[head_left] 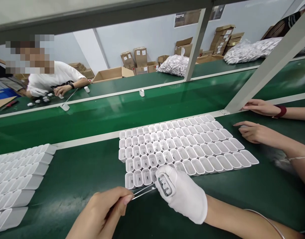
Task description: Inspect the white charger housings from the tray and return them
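My right hand (183, 194), in a white glove, grips a small white plastic housing (165, 185). Its open end faces me and shows metal and circuit-like parts inside. My left hand (105, 207), bare, pinches two thin pale strands (144, 191) that run to the right toward the housing. Whether they are wires or the arms of a tool, I cannot tell. Where they end is hidden at the gloved fingers. Just beyond both hands stand rows of open white plastic cases (189, 153), several with a dark slot showing inside.
More white cases (20, 176) stand in rows at the left. Another person's hands (257, 131) rest at the right edge. A slanted metal post (264, 63) rises from the bench. Across the green belt (105, 116), which carries loose white pieces, a person in a white shirt (55, 74) works.
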The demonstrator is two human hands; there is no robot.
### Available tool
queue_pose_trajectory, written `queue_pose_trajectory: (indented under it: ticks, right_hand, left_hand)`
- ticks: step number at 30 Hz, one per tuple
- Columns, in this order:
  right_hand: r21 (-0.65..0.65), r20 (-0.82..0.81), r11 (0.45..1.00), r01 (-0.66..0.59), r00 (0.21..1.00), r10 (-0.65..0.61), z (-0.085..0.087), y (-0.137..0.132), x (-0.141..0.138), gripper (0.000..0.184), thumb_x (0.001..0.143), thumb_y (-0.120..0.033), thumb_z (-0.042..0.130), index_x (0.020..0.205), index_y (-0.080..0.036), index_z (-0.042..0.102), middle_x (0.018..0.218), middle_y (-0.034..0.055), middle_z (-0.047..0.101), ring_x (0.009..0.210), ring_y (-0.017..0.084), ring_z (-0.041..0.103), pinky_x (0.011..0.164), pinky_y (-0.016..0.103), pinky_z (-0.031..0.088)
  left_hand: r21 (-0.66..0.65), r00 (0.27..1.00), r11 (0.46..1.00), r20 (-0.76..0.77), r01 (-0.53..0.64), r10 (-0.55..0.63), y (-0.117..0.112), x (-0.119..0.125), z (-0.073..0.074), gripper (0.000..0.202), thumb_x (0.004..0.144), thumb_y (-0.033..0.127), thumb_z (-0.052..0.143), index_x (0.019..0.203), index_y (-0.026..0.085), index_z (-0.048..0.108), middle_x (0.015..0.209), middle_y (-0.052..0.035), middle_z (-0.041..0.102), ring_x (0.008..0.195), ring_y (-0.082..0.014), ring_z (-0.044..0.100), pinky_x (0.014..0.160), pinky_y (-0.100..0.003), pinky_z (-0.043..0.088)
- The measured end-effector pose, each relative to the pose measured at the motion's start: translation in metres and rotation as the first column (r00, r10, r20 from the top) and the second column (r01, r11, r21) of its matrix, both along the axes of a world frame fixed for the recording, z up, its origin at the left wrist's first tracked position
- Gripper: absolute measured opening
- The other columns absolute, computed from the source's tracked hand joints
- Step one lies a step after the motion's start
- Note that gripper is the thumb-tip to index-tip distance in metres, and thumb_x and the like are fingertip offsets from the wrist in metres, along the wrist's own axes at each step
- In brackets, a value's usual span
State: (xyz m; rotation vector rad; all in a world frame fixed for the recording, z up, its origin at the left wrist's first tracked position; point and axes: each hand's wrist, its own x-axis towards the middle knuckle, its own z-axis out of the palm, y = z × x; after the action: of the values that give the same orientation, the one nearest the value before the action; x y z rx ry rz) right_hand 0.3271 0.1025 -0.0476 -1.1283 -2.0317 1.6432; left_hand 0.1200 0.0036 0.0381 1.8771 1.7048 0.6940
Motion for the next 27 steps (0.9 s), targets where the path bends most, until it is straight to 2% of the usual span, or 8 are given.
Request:
queue_pose_trajectory:
  ticks: [4,5,7,8,10,13,21,27]
  right_hand:
    - [-0.040,-0.072,0.997,-0.072,0.995,0.069,0.011,-0.004,-0.001,0.017,0.072,-0.026,0.060,0.083,-0.023,0.049,0.063,-0.0054,0.042,0.052,0.013,0.044,0.050,0.028,0.041]
    - [-0.007,-0.057,0.998,-0.069,0.996,0.069,0.012,-0.006,-0.001,0.017,0.071,-0.027,0.059,0.085,-0.022,0.050,0.063,-0.0056,0.041,0.052,0.013,0.043,0.050,0.028,0.041]
    - [0.169,-0.017,0.985,-0.025,0.999,0.028,0.009,-0.009,0.000,0.018,0.070,-0.024,0.055,0.087,-0.021,0.051,0.063,-0.0050,0.041,0.052,0.014,0.043,0.049,0.030,0.040]
    - [0.304,-0.006,0.953,0.007,1.000,-0.005,0.007,-0.010,0.001,0.020,0.069,-0.020,0.053,0.089,-0.021,0.051,0.064,-0.0038,0.044,0.052,0.015,0.045,0.050,0.030,0.040]
    - [0.555,-0.006,0.830,0.057,0.998,-0.064,0.001,-0.013,0.003,0.030,0.066,-0.012,0.051,0.094,-0.021,0.052,0.070,-0.0007,0.052,0.055,0.017,0.051,0.052,0.031,0.042]
    - [0.744,-0.001,0.663,0.082,0.993,-0.121,-0.002,-0.014,0.004,0.039,0.064,-0.005,0.048,0.098,-0.023,0.048,0.074,0.0001,0.059,0.054,0.017,0.056,0.052,0.030,0.043]
    - [0.925,0.042,0.379,0.010,0.991,-0.127,0.011,-0.007,0.002,0.036,0.065,-0.005,0.045,0.097,-0.023,0.041,0.067,-0.0003,0.061,0.046,0.016,0.057,0.042,0.025,0.042]
    - [0.968,0.052,0.251,0.009,0.971,-0.234,0.023,-0.008,-0.004,0.022,0.065,-0.005,0.040,0.077,-0.020,0.052,0.058,0.0033,0.062,0.039,0.015,0.055,0.038,0.024,0.041]
  left_hand:
    - [0.070,1.000,0.998,0.027,-0.005,0.003,0.003,0.005,-0.005,0.032,0.104,0.034,0.042,0.089,0.023,0.067,0.065,0.0024,0.066,0.049,-0.0114,0.057,0.044,-0.020,0.036]
    - [0.073,1.000,0.997,0.027,-0.005,0.003,0.003,0.006,-0.007,0.031,0.104,0.033,0.042,0.090,0.023,0.067,0.065,0.0025,0.066,0.049,-0.0113,0.057,0.044,-0.020,0.036]
    - [0.071,1.000,0.997,0.022,-0.009,0.008,0.003,0.007,-0.011,0.030,0.104,0.032,0.043,0.090,0.023,0.068,0.065,0.0026,0.067,0.050,-0.0113,0.058,0.044,-0.019,0.036]
    - [0.065,1.000,0.998,0.019,-0.014,0.013,0.003,0.008,-0.012,0.030,0.104,0.032,0.043,0.091,0.023,0.068,0.067,0.0024,0.068,0.051,-0.0114,0.060,0.043,-0.019,0.036]
    - [0.044,1.000,0.999,0.012,-0.024,0.024,0.003,0.009,-0.013,0.030,0.103,0.033,0.042,0.092,0.023,0.068,0.070,0.0014,0.070,0.054,-0.0122,0.062,0.042,-0.019,0.035]
    - [0.008,1.000,1.000,0.004,-0.023,0.023,0.003,0.011,-0.013,0.031,0.103,0.033,0.042,0.090,0.023,0.067,0.069,0.0010,0.070,0.053,-0.0126,0.062,0.042,-0.020,0.033]
    - [-0.025,1.000,1.000,0.007,0.002,-0.001,0.004,0.011,-0.012,0.028,0.102,0.031,0.042,0.088,0.023,0.065,0.066,0.0023,0.068,0.049,-0.0122,0.059,0.045,-0.021,0.035]
    - [-0.048,1.000,0.999,-0.002,-0.010,0.010,0.003,0.009,-0.011,0.029,0.102,0.032,0.042,0.090,0.023,0.066,0.068,0.0010,0.068,0.051,-0.0134,0.060,0.043,-0.022,0.033]
